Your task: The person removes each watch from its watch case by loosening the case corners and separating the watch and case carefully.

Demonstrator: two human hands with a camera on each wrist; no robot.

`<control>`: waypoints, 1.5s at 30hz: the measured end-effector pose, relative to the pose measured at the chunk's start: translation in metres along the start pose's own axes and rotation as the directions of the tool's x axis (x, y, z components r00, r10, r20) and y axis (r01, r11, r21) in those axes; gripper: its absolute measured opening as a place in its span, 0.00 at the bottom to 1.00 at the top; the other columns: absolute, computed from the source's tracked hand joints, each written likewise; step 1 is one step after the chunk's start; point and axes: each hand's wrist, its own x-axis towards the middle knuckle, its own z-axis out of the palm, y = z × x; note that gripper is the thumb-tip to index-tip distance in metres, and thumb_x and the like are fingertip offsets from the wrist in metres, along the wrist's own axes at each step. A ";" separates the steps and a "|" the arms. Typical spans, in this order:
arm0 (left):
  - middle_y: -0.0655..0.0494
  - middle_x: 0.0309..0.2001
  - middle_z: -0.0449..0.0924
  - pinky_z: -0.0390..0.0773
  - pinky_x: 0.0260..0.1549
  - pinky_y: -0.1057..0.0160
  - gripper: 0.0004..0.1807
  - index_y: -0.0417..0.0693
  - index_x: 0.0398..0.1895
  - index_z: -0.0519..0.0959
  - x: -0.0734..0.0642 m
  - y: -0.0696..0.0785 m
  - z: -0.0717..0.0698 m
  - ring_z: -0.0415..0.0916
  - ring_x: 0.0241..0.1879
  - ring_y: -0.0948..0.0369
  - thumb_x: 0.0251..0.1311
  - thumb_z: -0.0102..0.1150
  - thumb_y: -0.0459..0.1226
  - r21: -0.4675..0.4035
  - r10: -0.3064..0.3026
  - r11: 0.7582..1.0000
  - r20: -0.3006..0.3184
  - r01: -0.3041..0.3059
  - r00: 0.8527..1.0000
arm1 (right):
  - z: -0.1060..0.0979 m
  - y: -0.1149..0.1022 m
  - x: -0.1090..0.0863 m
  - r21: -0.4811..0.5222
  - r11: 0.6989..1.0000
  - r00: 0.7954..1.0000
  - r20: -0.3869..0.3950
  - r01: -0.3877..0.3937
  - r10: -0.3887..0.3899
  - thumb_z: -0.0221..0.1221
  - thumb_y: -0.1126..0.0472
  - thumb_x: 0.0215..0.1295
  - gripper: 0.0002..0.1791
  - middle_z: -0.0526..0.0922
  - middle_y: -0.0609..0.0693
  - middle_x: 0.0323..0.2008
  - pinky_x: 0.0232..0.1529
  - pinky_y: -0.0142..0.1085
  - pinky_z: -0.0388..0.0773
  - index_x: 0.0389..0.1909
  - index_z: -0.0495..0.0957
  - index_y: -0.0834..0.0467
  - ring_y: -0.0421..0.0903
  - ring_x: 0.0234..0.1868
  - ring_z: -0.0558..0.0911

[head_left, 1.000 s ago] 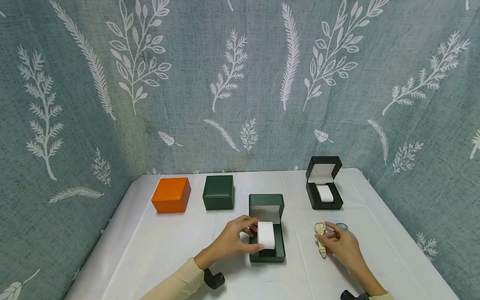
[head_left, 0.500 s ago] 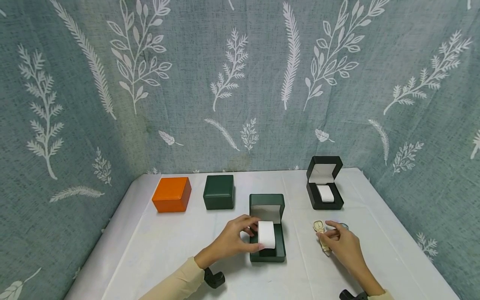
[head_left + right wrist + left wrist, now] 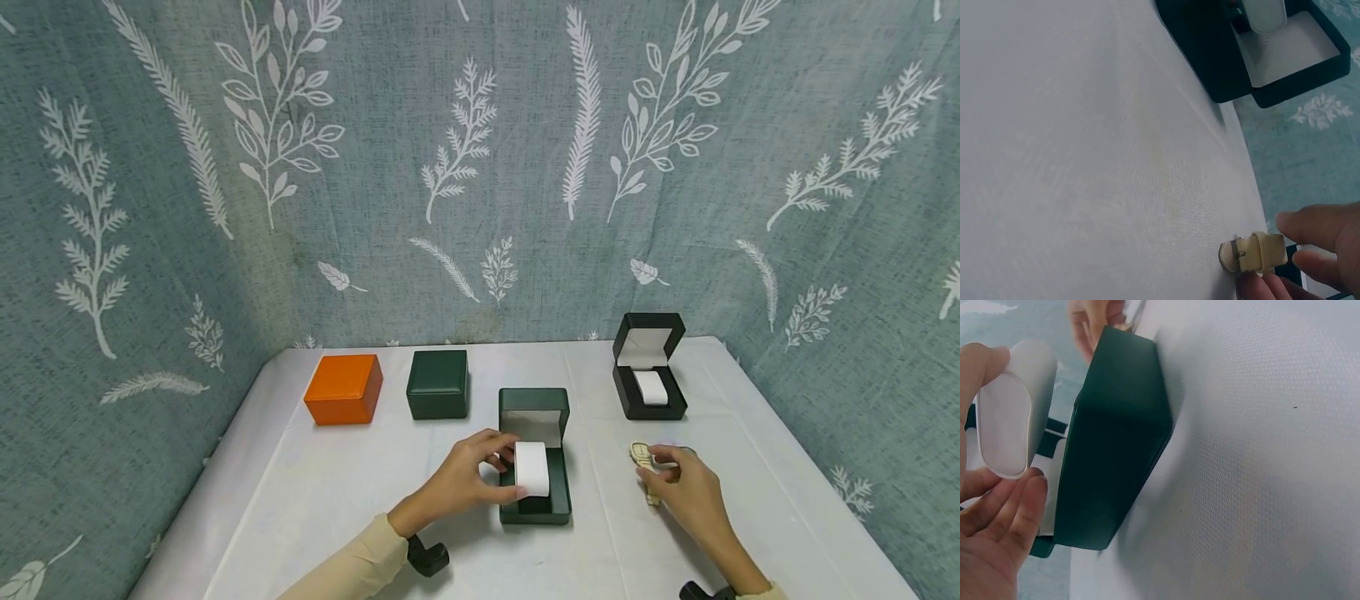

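Note:
My left hand (image 3: 468, 479) grips a white watch cushion (image 3: 532, 469) between thumb and fingers, at the open dark green watch box (image 3: 533, 400). In the left wrist view the cushion (image 3: 1007, 425) is held clear of the box wall (image 3: 1113, 444). To the right, my right hand (image 3: 688, 492) pinches a cream-strapped watch (image 3: 641, 454) by its strap, near the tabletop. The right wrist view has the cream strap (image 3: 1263, 251) at the fingertips, its buckle showing. Part of a second watch (image 3: 688, 450) peeks out behind that hand.
An open black watch box (image 3: 649, 404) with a white cushion stands at the back right. A closed orange box (image 3: 341, 392) and a closed green box (image 3: 437, 385) stand at the back left of the white-covered table (image 3: 300, 500). A patterned curtain hangs behind.
The watch in my right hand has turned, so less of its strap hangs in sight. My right hand has shifted slightly and covers more of the second watch. The left hand stays put.

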 end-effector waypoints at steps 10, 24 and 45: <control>0.57 0.51 0.78 0.85 0.46 0.54 0.35 0.41 0.65 0.77 0.000 -0.001 0.001 0.82 0.45 0.59 0.56 0.78 0.45 -0.010 0.000 1.000 0.001 0.000 1.000 | -0.003 -0.004 -0.007 -0.027 0.992 0.991 -0.060 0.120 -0.121 0.74 0.64 0.59 0.16 0.85 0.57 0.41 0.30 0.30 0.79 0.46 0.84 0.66 0.47 0.36 0.84; 0.57 0.52 0.78 0.84 0.46 0.53 0.35 0.43 0.65 0.77 0.000 0.000 0.000 0.81 0.48 0.57 0.56 0.78 0.45 -0.006 -0.016 1.000 0.001 0.016 1.000 | -0.002 -0.009 -0.005 0.058 0.967 0.960 -0.147 0.247 -0.237 0.76 0.61 0.58 0.14 0.87 0.49 0.38 0.35 0.25 0.80 0.44 0.87 0.59 0.44 0.36 0.84; 0.56 0.52 0.77 0.85 0.46 0.55 0.37 0.37 0.65 0.77 0.001 -0.003 -0.002 0.81 0.48 0.60 0.55 0.79 0.44 -0.040 0.001 0.999 -0.010 -0.002 1.000 | 0.030 -0.027 0.000 0.232 0.916 0.936 0.056 0.327 -0.348 0.77 0.55 0.56 0.25 0.86 0.49 0.40 0.39 0.33 0.83 0.54 0.84 0.56 0.39 0.37 0.82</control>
